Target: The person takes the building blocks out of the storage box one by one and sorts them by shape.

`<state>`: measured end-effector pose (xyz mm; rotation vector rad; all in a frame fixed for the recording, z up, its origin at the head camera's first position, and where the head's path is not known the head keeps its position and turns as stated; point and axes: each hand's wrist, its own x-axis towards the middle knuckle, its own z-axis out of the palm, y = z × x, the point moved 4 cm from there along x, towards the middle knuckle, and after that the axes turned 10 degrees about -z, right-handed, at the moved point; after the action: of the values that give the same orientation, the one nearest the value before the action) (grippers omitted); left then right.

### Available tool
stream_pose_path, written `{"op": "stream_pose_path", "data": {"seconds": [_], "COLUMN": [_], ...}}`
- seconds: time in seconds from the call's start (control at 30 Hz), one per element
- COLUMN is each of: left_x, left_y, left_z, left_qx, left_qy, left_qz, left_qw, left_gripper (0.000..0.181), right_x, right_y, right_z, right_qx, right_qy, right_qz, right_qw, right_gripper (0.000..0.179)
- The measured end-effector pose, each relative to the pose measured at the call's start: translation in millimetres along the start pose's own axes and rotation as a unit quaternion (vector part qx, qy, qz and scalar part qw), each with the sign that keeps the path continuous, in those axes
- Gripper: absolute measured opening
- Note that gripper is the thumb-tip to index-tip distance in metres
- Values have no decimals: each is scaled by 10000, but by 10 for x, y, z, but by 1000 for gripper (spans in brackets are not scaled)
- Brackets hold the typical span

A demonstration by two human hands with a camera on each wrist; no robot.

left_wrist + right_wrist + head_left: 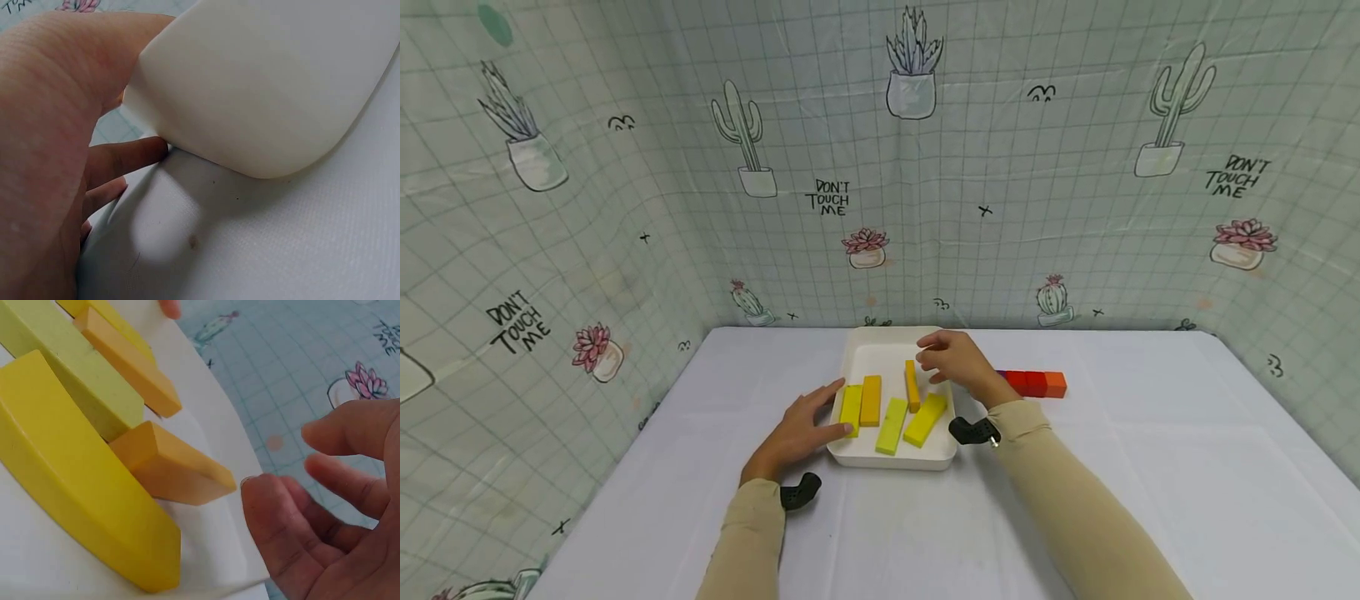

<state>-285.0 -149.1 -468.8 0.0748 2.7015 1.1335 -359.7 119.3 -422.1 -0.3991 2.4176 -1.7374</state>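
Near the far edge of our bench [880,542], we have the white tray [880,352], with five long blocks lying in it. Our left hand [793,432] pinches the tray's left wall, thumb over the rim and fingers outside; our right hand [958,360] hangs over the far right side, its fingers loosely bent, apart from the thumb and pinching nothing. We would do best with a light, steady left hold so the tray doesn't slide, bringing the right fingertips squarely to opposite faces of the narrow orange block [912,387], which seems to stand on its slim side and might topple if brushed. The bench cloth is finely woven, while the tray looks like smooth plastic with rounded corners. Beside it, red and orange cubes [1035,384] form a straight row, partly hidden by our arm. The blocks look like painted wood, straight-edged and flat-faced, the lime block [891,427] faintly speckled.
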Motion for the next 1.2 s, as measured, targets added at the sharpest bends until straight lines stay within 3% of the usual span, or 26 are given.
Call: {"op": "stream_pose_path", "data": {"seconds": [0.37,0.6,0.9,1.2], "left_x": [-3,-12,-21,-33], "left_y": [-4,-6,-7,11], "left_z": [-5,-14,-21,-28], "left_qx": [27,28,60,36], "left_qy": [25,23,48,54], "left_qz": [-29,45,-27,49], "left_qw": [10000,10000,10000,10000], "left_gripper": [82,82,81,79], "right_x": [81,107,119,122], "right_y": [-37,-18,-50,-50], "right_z": [120,174,244,267], "right_qx": [-1208,-1624,-2562,-3071], "right_qy": [-312,-335,-374,-400], "right_qz": [-95,56,288,301], "right_qw": [9921,9861,9655,9504], "right_gripper": [37,36,41,48]}}
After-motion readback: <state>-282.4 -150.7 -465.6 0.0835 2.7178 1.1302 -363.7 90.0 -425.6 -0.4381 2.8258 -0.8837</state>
